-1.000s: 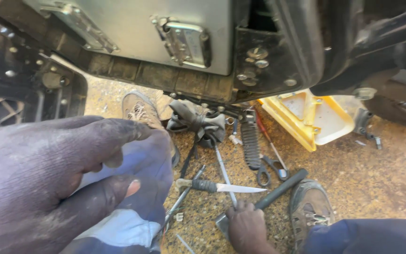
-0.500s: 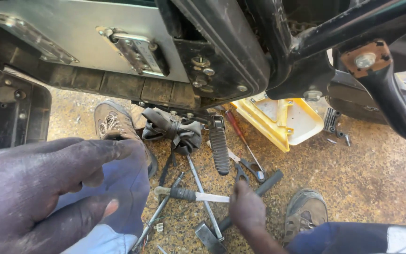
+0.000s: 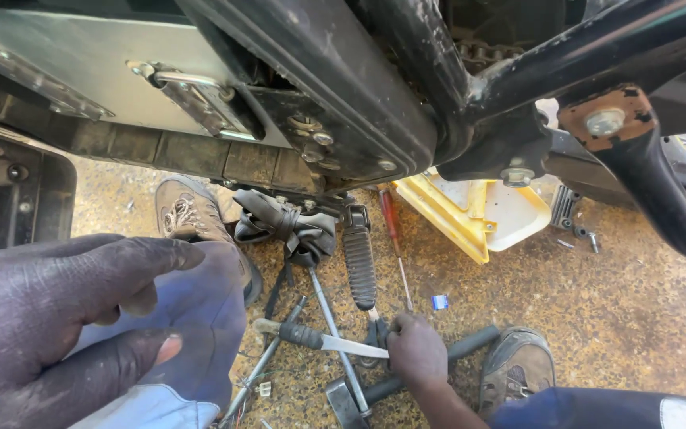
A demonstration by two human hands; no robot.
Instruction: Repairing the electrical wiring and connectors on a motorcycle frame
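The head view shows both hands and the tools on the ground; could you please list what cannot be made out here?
- Right hand: fingertips hidden beneath it; grip unclear.
- Left hand: cut off by the frame edge.
- Yellow container: top hidden behind the black frame.
- Small blue item: too small to identify.

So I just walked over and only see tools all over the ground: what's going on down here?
A person is crouched beside a motorcycle's black frame. Their grimy left hand rests on a blue-trousered knee. Their right hand is down on the gravel among scattered tools, at the tip of a black-handled flat blade, next to a ribbed black footpeg and long steel spanners. A cut yellow plastic container lies behind.
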